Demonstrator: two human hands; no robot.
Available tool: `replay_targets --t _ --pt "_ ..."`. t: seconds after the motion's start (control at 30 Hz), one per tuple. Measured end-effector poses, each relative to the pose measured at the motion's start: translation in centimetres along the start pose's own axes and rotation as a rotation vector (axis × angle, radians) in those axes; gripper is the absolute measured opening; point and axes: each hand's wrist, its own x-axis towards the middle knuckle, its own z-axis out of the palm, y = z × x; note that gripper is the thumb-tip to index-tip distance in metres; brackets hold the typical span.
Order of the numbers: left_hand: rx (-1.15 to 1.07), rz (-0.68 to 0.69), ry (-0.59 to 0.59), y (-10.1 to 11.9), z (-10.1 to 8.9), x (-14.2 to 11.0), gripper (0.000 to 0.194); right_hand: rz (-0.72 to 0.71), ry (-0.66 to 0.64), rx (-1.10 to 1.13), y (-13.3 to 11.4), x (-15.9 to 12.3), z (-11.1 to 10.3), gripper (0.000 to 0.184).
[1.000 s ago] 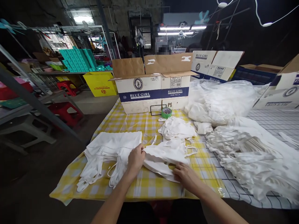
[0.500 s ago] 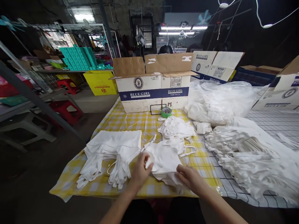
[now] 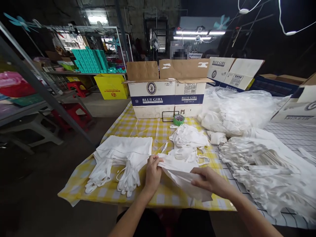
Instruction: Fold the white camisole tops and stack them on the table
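- While both hands are engaged at the near edge of the table, left hand [image 3: 153,172]: fingers closed on the left end of a white cloth piece [image 3: 181,179].
- Right hand [image 3: 207,181]: thumb and fingers gripping the same piece towards its right end; lower edge hanging loose, slightly blurred.
- Cloth piece: held between the hands, above the yellow checked cover [image 3: 118,128]. Hazard: should the right grip slip, the slack part would probably fold under itself and crease.
- Stack of white garments [image 3: 128,146], one, just left of the left hand; straps trailing towards the near edge. Hazard: a sweep of the left forearm could catch those loops and skew the layers.
- Heap of white garments [image 3: 269,168], large, right side, on a grid-patterned cover [image 3: 306,133]; layers leaning, liable to slump if a piece were pulled from low down.
- Small white pile [image 3: 189,136], just beyond the held piece, straps loose at its right. Hazard: a strap caught by the lifted cloth could drag the pile along.
- Green tape roll [image 3: 178,119], beside a black wire frame [image 3: 166,117].
- Printed carton [image 3: 154,95], flaps raised, behind both.
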Motion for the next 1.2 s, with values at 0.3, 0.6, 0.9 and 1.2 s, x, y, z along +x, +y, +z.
replay_targets --t 0.3,0.6,0.9,1.2 --pt "-0.691 -0.431 -0.650 5.9 -4.4 3.5 0.015 0.039 0.085 0.128 1.6 0.0 -6.5 0.040" --pt "-0.639 -0.356 -0.676 6.4 -5.9 3.0 0.030 0.040 0.068 0.608 2.5 0.5 -6.1 0.038" --pt "-0.510 -0.331 -1.005 6.6 -7.1 2.7 0.035 0.048 0.274 0.528 3.8 2.2 -6.1 0.037" --pt "-0.794 -0.407 -0.663 8.8 -2.7 0.1 0.028 0.135 0.020 0.401 0.4 0.4 0.4 0.055"
